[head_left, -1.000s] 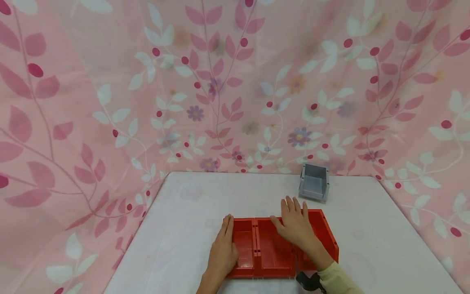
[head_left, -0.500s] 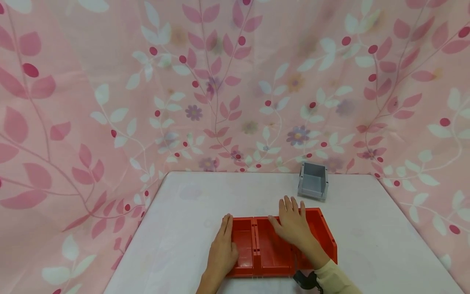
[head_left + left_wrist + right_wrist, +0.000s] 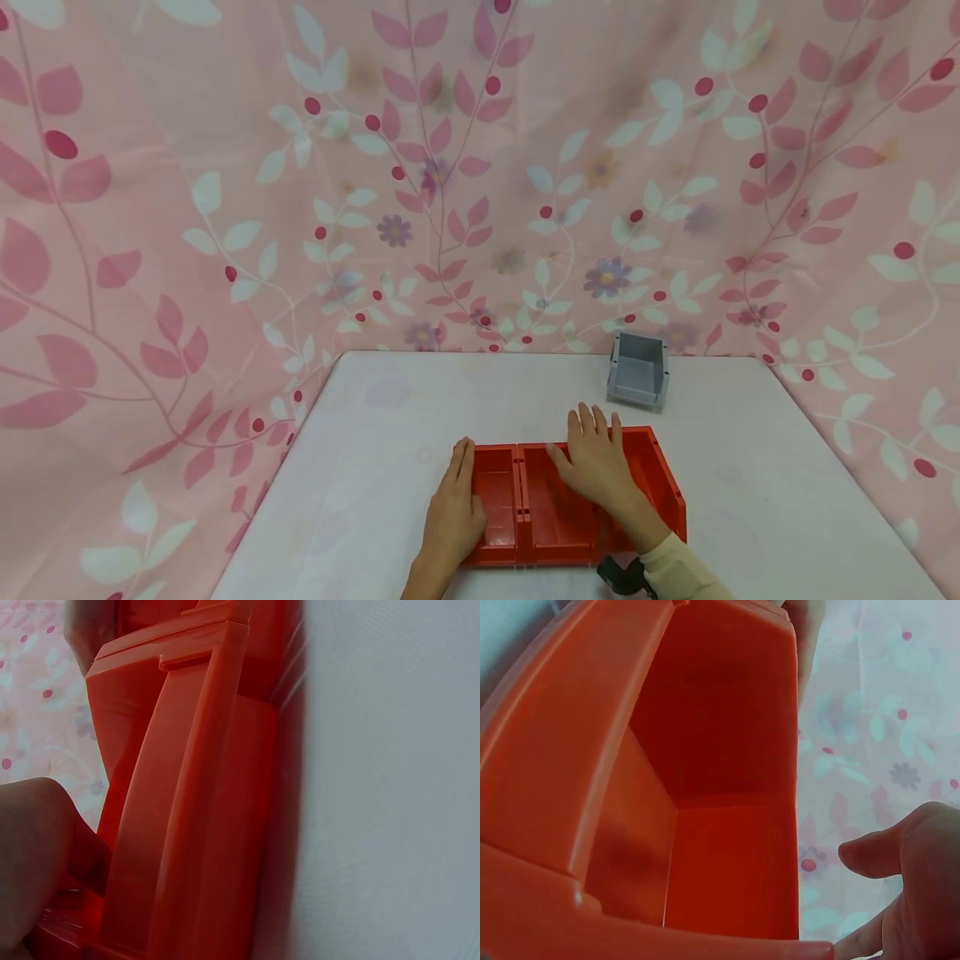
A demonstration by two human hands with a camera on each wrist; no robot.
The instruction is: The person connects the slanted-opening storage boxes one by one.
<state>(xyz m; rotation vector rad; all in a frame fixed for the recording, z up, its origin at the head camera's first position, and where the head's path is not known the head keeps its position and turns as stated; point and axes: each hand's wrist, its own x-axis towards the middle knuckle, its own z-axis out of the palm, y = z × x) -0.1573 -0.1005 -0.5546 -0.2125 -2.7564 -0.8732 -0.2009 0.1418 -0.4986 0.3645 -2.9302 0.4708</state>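
Three red, open-topped plastic bins are set in a row on a white-covered table: a left bin and a middle bin are seen with rims side by side, and a right bin, its far edge standing farther back, is partly hidden by the right arm. The outer end of the left bin is touched by the left hand, its fingers laid straight and close together along the wall while the thumb is bent over the rim into the bin; whether the wall is pinched between them cannot be told. The right hand is held palm down over the far part of the row, about where the middle and right bins meet, with fingers extended, thumb spread wide and nothing grasped; whether the rim is touched by its fingertips cannot be made out. A cream sleeve is worn on the right arm, and a small black device is seen at that wrist. Near the table's back edge, well apart from the row, a grey open plastic bin is placed. The background is filled by a pink cloth printed with leaves, berries and flowers.
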